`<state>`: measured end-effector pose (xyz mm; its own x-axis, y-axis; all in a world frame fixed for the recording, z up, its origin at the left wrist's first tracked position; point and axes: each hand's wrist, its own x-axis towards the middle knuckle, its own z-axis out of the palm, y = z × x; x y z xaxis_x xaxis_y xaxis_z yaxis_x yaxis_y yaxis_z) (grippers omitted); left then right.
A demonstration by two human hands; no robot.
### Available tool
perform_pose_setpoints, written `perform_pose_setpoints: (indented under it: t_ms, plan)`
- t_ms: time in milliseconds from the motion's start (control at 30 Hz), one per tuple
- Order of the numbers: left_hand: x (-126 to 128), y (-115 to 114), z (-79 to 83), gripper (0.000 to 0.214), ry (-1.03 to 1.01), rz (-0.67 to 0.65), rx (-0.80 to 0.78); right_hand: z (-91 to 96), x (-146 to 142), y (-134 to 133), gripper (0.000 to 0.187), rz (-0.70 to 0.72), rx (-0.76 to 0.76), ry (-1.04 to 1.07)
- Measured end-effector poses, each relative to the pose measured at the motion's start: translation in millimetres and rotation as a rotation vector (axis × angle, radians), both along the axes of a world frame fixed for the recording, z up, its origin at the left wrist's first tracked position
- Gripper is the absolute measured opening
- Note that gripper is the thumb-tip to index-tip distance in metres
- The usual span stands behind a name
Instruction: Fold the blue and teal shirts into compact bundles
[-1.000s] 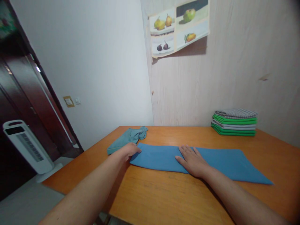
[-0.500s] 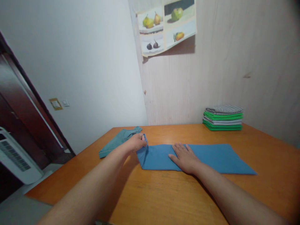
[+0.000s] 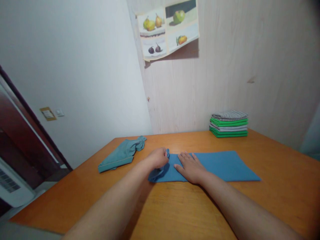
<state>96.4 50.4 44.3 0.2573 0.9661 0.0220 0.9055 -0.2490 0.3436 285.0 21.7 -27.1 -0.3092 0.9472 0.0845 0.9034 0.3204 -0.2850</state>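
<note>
A long strip of folded blue cloth (image 3: 222, 166) lies across the wooden table in front of me. My left hand (image 3: 160, 158) pinches its left end, lifted and curled over toward the middle; the fingertips are partly hidden. Flat on the cloth, just right of that lifted end, rests my right hand (image 3: 190, 166) with its fingers apart. The right end of the cloth lies smooth on the table and tapers to a corner at the near right.
A crumpled teal garment (image 3: 120, 155) lies on the table (image 3: 175, 210) at the left. At the back right stands a stack of folded cloths (image 3: 228, 125), green, grey and striped. Behind the table is a wall with a fruit poster (image 3: 170, 30).
My left hand has carried the cloth's left end rightward, toward my right hand. My right hand stays flat on the cloth. The view has shifted slightly to the right.
</note>
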Motion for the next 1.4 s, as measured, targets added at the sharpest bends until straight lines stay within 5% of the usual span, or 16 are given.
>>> perform_pose_setpoints:
  t_ms: [200,500,800,1033,1200,1400]
  plan:
    - [4.2,-2.2,-19.0,0.014,-0.006,-0.006,0.034,1.6,0.2,-1.0,0.088,-0.001,-0.001,0.008]
    - [-0.5,3.4,-24.9,0.016,-0.159,-0.036,0.099,1.3,0.0,-2.0,0.086,0.001,0.01,0.017]
    - [-31.1,13.1,-28.2,0.024,-0.268,0.07,0.381,5.5,-0.4,-3.2,0.084,-0.006,-0.023,0.009]
    - [-29.0,20.1,-39.8,0.033,-0.25,-0.055,0.251,7.8,-0.8,-5.0,0.083,-0.005,-0.025,0.009]
    - [-18.8,36.5,-32.9,0.046,-0.217,-0.137,0.086,8.4,-0.5,-5.3,0.083,-0.006,-0.028,-0.003]
    - [-12.0,44.1,-19.3,0.031,-0.205,-0.188,-0.007,4.9,0.2,-2.7,0.083,0.006,-0.008,0.003]
